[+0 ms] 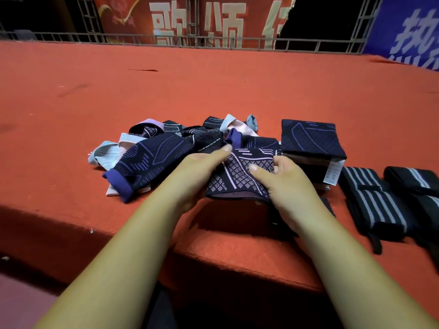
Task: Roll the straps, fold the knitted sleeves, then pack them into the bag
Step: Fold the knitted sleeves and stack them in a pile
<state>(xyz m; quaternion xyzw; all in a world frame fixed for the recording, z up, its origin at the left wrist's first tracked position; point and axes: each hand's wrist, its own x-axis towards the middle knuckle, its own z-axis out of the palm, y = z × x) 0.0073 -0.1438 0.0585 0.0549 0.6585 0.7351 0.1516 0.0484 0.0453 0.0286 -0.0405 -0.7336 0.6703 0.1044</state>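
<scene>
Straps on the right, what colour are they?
The straps are black with grey stripes; head view.

The red carpeted platform (pixel 237 86) carries a loose pile of knitted sleeves (pixel 152 155) at its centre. A folded stack (pixel 311 141) sits at 3 o'clock from the pile. Rolled striped straps (pixel 373 203) lie at 4 o'clock.

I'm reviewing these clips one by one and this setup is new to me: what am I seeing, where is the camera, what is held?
No machine here: a person works bare-handed, filmed by a camera on their head, looking down. The left hand and right hand grip a knitted sleeve with a pink pattern, above the red surface. Behind it lies a loose pile of sleeves; to the right, a folded stack and rolled striped straps. No bag shows.
</scene>
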